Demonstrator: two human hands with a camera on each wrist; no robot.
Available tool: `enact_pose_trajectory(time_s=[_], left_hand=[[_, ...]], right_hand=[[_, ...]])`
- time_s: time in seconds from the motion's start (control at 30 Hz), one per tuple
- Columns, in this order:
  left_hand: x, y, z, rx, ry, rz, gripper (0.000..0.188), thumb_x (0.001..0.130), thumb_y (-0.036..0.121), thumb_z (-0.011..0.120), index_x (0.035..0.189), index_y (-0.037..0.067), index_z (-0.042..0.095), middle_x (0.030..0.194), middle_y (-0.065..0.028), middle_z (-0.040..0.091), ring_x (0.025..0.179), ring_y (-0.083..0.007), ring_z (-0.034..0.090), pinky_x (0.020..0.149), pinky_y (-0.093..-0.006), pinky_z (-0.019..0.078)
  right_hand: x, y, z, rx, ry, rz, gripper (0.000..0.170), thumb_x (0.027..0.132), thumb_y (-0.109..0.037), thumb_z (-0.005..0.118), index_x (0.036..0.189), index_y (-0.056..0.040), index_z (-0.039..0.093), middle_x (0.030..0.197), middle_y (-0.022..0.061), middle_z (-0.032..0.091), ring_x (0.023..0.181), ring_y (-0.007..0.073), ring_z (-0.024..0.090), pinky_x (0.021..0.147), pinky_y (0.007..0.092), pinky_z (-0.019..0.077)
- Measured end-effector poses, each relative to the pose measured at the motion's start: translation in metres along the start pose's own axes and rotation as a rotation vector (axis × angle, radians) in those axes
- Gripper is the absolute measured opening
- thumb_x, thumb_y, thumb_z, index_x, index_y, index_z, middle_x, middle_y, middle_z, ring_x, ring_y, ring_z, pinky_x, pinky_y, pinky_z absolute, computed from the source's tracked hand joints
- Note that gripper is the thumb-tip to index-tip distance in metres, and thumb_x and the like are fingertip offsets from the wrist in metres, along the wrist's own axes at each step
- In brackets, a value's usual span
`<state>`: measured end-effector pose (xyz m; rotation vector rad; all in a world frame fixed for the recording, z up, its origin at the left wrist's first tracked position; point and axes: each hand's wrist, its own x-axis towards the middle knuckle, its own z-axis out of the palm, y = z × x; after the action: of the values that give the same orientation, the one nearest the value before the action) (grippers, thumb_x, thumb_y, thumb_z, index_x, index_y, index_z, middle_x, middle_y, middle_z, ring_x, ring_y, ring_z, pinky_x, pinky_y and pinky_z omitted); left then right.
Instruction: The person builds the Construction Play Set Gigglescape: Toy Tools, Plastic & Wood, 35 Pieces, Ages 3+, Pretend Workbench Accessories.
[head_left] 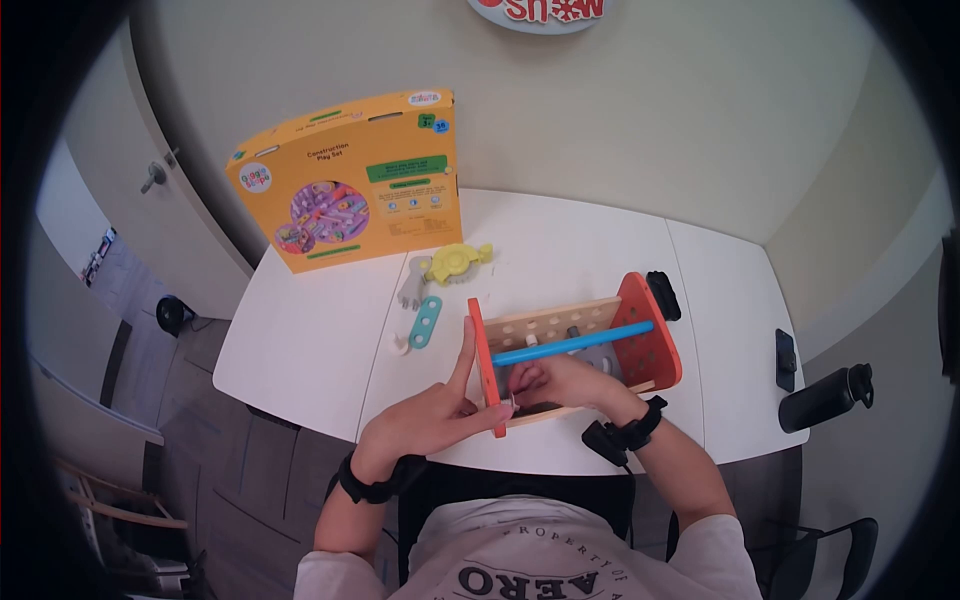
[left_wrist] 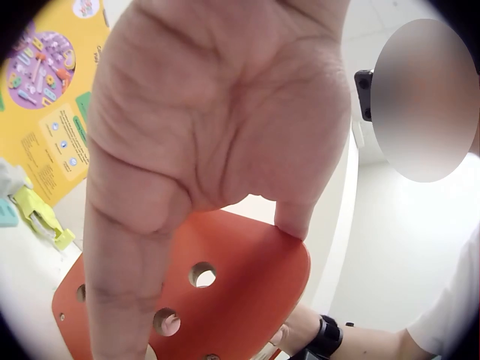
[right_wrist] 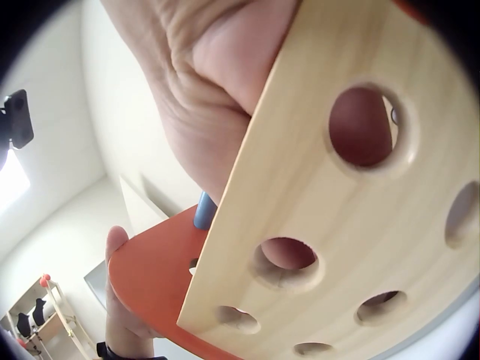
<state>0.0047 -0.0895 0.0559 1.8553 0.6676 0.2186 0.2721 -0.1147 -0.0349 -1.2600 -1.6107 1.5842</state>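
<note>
A toy toolbox with orange end panels [head_left: 648, 335], wooden sides [right_wrist: 300, 195] full of round holes and a blue handle rod [head_left: 575, 343] stands before me. My left hand [head_left: 425, 415] holds the left end panel, index finger stretched along it and thumb at its near corner. In the left wrist view the palm [left_wrist: 225, 112] faces that panel [left_wrist: 240, 262]. Under the rod, my right hand [head_left: 560, 382] reaches inside, fingers bent near the left panel's inner face. The near wooden side hides these fingertips in the right wrist view; I cannot tell what they hold.
Left of the toolbox lie a teal strip with holes [head_left: 426, 322], a white hook-shaped piece [head_left: 401, 345], a grey piece [head_left: 412, 284] and a yellow toy piece [head_left: 460, 263]. A yellow play-set box [head_left: 350, 190] stands behind. At right are a phone [head_left: 786, 360] and a black bottle [head_left: 825, 398].
</note>
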Motion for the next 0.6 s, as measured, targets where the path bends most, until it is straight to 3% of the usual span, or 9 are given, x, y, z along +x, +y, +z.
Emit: enact_pose_trajectory(time_s=[0.17,0.27,0.4,0.5,0.6], left_hand=[[-0.003,-0.003,-0.002,0.038,-0.031,-0.068,0.116,0.103,0.050,0.065,0.164,0.014,-0.027,0.133,-0.0352,0.063,0.084,-0.0325,0.075,0.083,-0.0346,0.0584],[-0.004,-0.004,0.000,0.015,-0.021,0.044,0.106,0.105,0.050,0.061,0.167,0.017,-0.018,0.116,-0.0316,0.071,0.084,-0.0362,0.077,0.084,-0.0367,0.0588],[-0.007,0.011,-0.003,0.037,-0.030,0.001,0.097,0.107,0.048,0.059,0.169,0.016,-0.009,0.110,-0.0301,0.073,0.090,-0.0390,0.078,0.086,-0.0383,0.0586],[-0.008,0.013,0.000,0.038,-0.013,-0.013,0.094,0.107,0.046,0.058,0.170,0.016,-0.005,0.104,-0.0291,0.075,0.093,-0.0404,0.077,0.087,-0.0388,0.0577],[-0.008,0.014,-0.002,0.041,-0.023,-0.023,0.092,0.107,0.046,0.058,0.170,0.017,-0.004,0.100,-0.0289,0.075,0.093,-0.0414,0.077,0.089,-0.0391,0.0567]], right_hand=[[0.003,0.003,0.001,-0.081,-0.003,-0.041,0.015,0.087,-0.005,0.080,0.099,0.0006,0.072,0.090,0.0097,0.074,0.084,0.0173,0.072,0.076,0.0302,0.0566],[0.003,0.005,0.001,-0.132,0.020,-0.068,0.014,0.088,-0.005,0.079,0.100,0.0004,0.073,0.090,0.0097,0.074,0.084,0.0180,0.072,0.076,0.0312,0.0568],[0.004,0.006,0.002,-0.254,0.014,-0.132,0.014,0.089,-0.005,0.076,0.103,0.0001,0.073,0.091,0.0109,0.075,0.085,0.0205,0.073,0.077,0.0331,0.0574],[0.003,-0.003,0.003,-0.313,-0.020,-0.054,0.014,0.090,-0.004,0.073,0.104,0.0005,0.074,0.095,0.0125,0.076,0.087,0.0224,0.074,0.077,0.0348,0.0578],[0.004,0.000,0.004,-0.227,0.010,-0.120,0.014,0.092,-0.006,0.071,0.103,0.0012,0.075,0.094,0.0136,0.077,0.086,0.0232,0.074,0.077,0.0357,0.0578]])
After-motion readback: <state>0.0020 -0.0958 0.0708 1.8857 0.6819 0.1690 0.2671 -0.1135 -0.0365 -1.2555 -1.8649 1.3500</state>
